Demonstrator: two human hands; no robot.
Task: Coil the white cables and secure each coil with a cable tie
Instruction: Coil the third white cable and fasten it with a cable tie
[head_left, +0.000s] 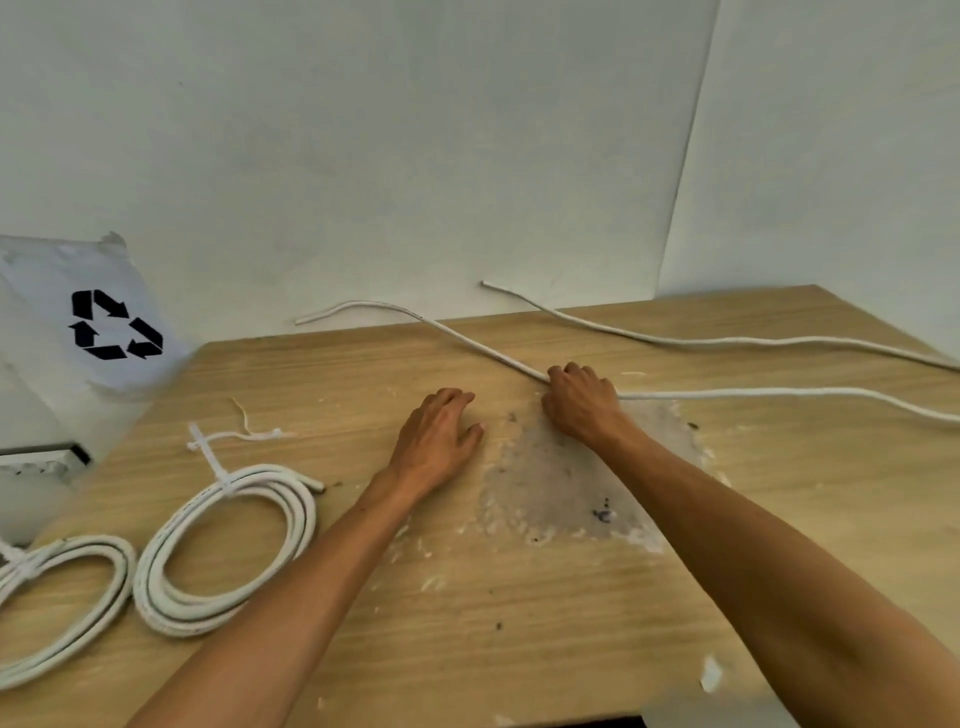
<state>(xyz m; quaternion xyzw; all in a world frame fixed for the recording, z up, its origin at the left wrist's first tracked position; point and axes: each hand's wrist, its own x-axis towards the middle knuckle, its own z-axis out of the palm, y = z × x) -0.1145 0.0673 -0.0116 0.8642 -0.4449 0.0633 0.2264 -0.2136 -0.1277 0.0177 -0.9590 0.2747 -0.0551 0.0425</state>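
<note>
Item: loose white cable (467, 340), my right hand (579, 405) closed round it; left hand (436, 436) open, flat nearby; draw in even loops.

Scuffed wooden table (519, 597), white bag with recycling symbol (78, 332), white wall (415, 156)

Two tied white coils (228, 545) at left, two loose white cables (727, 342) uncoiled across table

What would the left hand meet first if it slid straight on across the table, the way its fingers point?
Probably the white cable that the right hand grips. The left hand lies open on the table, fingers pointing up and slightly right; only bare wood lies between.
</note>
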